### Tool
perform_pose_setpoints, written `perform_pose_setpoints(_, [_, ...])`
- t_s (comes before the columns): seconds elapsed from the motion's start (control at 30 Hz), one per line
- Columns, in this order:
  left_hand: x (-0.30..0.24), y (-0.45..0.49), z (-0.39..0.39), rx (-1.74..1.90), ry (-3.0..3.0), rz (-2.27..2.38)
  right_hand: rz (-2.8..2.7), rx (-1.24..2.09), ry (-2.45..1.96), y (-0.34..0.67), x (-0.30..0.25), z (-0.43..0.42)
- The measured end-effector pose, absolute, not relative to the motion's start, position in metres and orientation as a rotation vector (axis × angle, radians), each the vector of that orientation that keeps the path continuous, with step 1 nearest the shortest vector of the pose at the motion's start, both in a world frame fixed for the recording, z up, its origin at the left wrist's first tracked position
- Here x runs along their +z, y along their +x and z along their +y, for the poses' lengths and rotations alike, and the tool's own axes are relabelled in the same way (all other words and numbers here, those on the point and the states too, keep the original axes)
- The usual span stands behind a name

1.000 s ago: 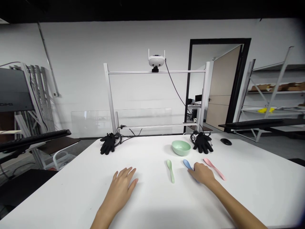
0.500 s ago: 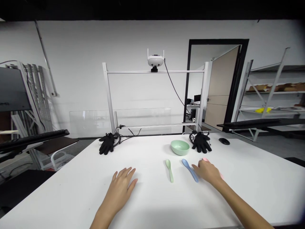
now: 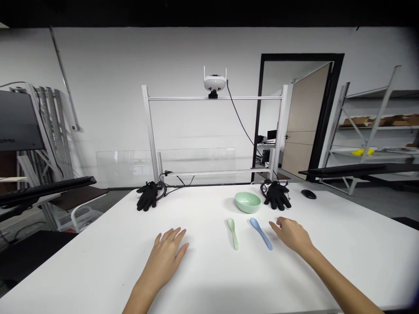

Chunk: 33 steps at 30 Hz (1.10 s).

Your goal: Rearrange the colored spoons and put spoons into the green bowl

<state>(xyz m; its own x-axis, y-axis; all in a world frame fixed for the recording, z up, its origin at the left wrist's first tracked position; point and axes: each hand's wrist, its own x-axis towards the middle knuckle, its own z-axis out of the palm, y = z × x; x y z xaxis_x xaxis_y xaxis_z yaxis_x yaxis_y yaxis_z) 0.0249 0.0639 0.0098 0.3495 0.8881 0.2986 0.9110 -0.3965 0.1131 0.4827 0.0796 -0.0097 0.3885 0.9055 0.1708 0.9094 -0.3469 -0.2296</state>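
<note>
My left hand point(image 3: 166, 256) lies flat on the white table point(image 3: 209, 283) with its fingers stretched out and nothing in it. My right hand point(image 3: 292, 235) rests on the table to the right of a blue spoon point(image 3: 261, 233), fingers curled down over the spot where a pink spoon lay. That pink spoon is hidden under the hand. A green spoon point(image 3: 233, 233) lies left of the blue one. Behind the spoons stands a pale green bowl point(image 3: 248, 202).
Two black gloves point(image 3: 148, 196) point(image 3: 277, 195) with cables lie at the far side of the table, by an aluminium frame point(image 3: 214, 99) that carries a white camera. A black mouse point(image 3: 308, 194) sits at the far right. Desks and shelves stand around.
My right hand has moved from the blue spoon to the right, onto the pink spoon, which is now fully covered. My left hand has stayed still.
</note>
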Motion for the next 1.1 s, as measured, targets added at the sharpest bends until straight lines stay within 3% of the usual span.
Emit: perform_pose_setpoints(1.1, [0.018,0.016,0.074,-0.430,-2.402,-1.749,-1.829,0.018,-2.035,0.486,-0.034,0.055])
